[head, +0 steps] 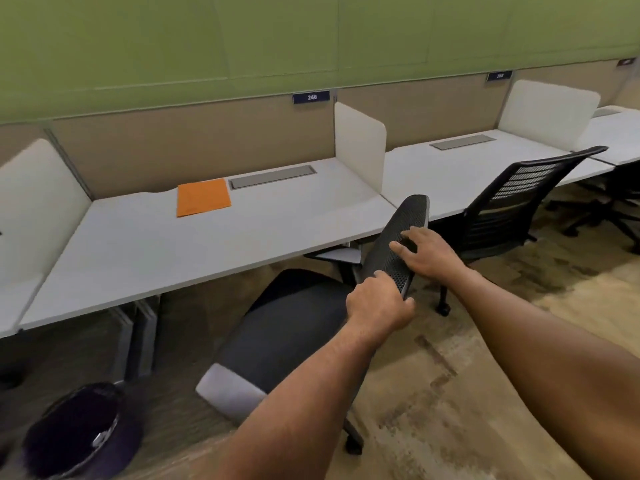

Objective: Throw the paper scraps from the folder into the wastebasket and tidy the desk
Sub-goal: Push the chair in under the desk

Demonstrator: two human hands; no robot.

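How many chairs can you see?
3: one chair under both hands, one mesh chair at the next desk, and part of another at far right. More may be hidden.

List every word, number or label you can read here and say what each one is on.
"248": white digits on a dark nameplate on top of the tan partition behind the desk with the orange folder.
Second dark nameplate above the next desk: three digits, too blurred to read.
Third dark plate at the far right: too small and blurred to read.
No readable text on the orange folder.
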